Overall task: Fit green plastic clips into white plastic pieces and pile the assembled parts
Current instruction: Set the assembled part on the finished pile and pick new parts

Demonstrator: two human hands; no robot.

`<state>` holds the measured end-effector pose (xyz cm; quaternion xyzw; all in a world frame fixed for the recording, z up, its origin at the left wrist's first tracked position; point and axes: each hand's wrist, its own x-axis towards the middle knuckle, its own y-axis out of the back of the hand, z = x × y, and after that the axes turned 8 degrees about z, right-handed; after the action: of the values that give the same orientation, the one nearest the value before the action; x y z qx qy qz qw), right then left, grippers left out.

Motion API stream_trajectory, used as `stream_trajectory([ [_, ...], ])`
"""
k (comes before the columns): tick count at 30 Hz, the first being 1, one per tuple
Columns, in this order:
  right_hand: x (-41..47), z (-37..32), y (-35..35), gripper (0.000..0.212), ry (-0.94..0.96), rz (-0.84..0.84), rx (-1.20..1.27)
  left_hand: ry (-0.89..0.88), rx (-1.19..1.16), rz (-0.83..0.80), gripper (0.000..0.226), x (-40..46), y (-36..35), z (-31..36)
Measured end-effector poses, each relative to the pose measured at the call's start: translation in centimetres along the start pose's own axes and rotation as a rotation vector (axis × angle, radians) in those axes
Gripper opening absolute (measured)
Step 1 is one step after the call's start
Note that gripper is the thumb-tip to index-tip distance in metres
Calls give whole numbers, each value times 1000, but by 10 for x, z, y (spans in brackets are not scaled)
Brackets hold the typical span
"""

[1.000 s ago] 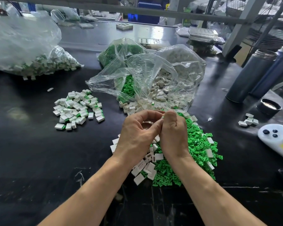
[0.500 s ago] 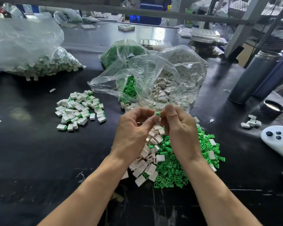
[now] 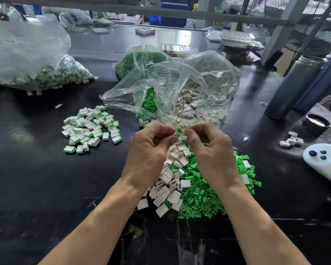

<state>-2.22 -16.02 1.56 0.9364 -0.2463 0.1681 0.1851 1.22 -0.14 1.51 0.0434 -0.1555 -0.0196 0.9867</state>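
Head view: we note the left hand (image 3: 148,150) pinching a small green plastic clip (image 3: 178,130) and the right hand (image 3: 208,148) pinching a small white plastic piece (image 3: 183,138) above the black desk (image 3: 46,178). Both look light, stiff, slippery; we advise fingertip grips on flat sides.

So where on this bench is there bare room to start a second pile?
Bare bench lies left of the left hand, in front of the assembled pile. A smaller bare strip lies between the green clips and the white controller. The middle is crowded: open bags, loose white pieces, both hands, right hand.
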Motion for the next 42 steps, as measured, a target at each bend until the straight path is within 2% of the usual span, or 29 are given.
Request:
stream_trajectory([
  [3,3,-1,5,7,-28,17,31,-38,46,19,15,1,3,-3],
  [9,0,-4,1,7,24,-89,-25,-95,81,-28,17,-3,-2,-6],
  [15,-1,-8,1,9,79,-90,-119,-93,93,-4,18,-4,-3,-7],
  [22,0,-7,2,7,51,-57,-131,-110,109,-27,18,-4,-4,-4],
  [26,1,-5,1,3,-64,-62,-41,-243,329,-37,23,-6,-2,0],
  [31,0,-2,4,4,-94,-28,-43,-319,480,-16,17,-4,4,4],
  [34,3,1,12,7,-87,3,-219,-246,629,25,18,5,18,-3],
  [38,12,4,25,10,-144,15,-499,-93,877,184,13,23,45,-18],
  [42,19,8,38,13,-220,8,-653,68,964,247,8,34,59,-24],
])
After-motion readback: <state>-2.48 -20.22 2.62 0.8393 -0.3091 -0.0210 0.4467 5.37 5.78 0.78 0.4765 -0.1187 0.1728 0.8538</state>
